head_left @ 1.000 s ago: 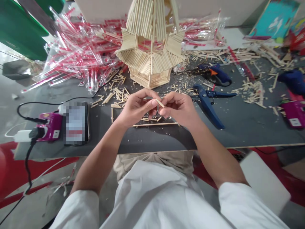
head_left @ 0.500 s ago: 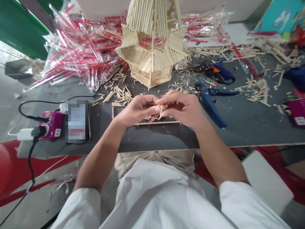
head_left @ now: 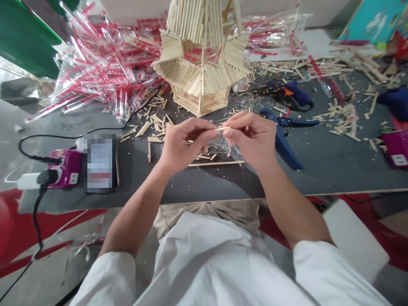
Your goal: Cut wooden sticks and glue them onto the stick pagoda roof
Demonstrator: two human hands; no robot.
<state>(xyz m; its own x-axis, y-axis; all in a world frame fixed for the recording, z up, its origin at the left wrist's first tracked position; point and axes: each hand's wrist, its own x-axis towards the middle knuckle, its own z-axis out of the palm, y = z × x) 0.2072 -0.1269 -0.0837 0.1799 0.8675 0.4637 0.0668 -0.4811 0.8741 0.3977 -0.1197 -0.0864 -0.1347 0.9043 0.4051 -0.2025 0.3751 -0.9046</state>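
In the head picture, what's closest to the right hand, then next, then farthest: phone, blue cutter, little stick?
1. Little stick: at the right hand's fingertips.
2. Blue cutter: beside that hand, on its right.
3. Phone: far over left.

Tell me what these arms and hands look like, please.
They are a person's own. The left hand and right hand wear no gloves. The forearms are uncovered, with no watch, bracelet or cable visible on them. Loose, plain white sleeves end around the elbows, matching the white top.
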